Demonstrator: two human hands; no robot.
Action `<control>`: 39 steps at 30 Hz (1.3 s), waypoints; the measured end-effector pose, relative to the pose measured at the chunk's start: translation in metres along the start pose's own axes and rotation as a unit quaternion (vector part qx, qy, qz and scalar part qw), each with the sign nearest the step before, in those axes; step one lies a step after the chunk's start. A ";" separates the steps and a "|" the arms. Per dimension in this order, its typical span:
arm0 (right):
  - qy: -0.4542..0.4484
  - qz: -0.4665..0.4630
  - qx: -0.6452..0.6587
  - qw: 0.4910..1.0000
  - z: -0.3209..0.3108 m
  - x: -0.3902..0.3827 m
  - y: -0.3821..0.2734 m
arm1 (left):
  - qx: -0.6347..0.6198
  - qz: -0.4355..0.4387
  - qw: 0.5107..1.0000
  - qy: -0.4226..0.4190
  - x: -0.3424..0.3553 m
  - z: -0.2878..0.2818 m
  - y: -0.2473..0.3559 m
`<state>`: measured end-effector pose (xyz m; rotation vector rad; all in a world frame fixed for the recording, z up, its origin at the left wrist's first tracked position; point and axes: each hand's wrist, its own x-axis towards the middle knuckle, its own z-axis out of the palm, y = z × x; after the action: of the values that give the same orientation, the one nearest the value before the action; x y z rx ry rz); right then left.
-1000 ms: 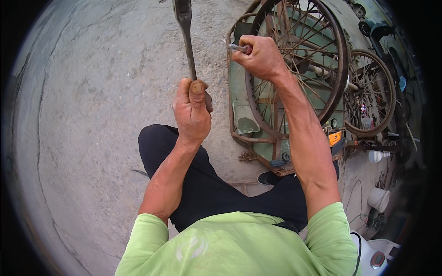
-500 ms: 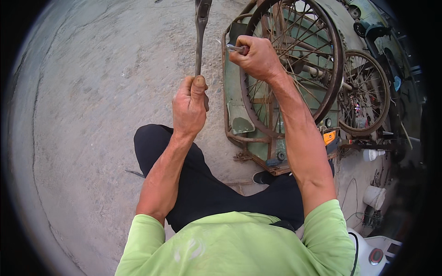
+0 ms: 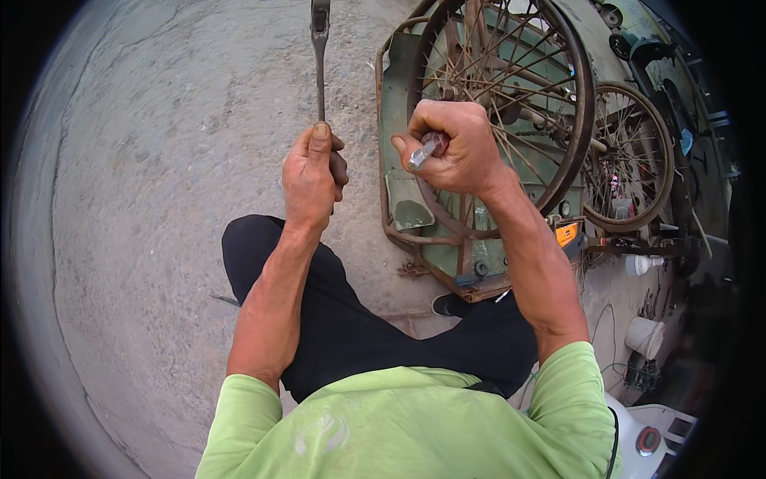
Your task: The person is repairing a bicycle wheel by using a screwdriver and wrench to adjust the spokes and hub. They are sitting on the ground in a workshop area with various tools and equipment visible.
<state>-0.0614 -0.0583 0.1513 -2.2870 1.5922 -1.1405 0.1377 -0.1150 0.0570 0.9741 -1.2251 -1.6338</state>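
Upright in my left hand stands a long dark metal rod with a wider, slotted head at its far end. My left fingers wrap its lower part, and the thumb lies along it. To the right, my right hand is closed round a short tool with a reddish handle and a silver metal end. That end sticks out past the thumb, slanting down and left; the fist hides most of the handle, so I cannot tell its kind. Just behind this hand is a rusty spoked wheel, apparently not touched.
The wheel rests on a green cart with a rusty tube frame. A second spoked wheel stands farther right. An orange item lies by my right forearm. A white bucket is at the right, and rough concrete ground spreads left.
My right hand has come down toward me, and its tool's silver end has swung from pointing left to slanting down. My left hand has shifted slightly left and up with the rod.
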 end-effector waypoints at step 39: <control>-0.099 -0.137 -0.036 0.985 0.062 -0.068 0.012 | 0.013 -0.045 0.999 -0.017 0.002 -0.003 -0.009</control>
<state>-0.0411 -0.0244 0.0679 -2.6348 1.2975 -0.8821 0.1384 -0.1165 0.0479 1.0341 -1.2452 -1.7141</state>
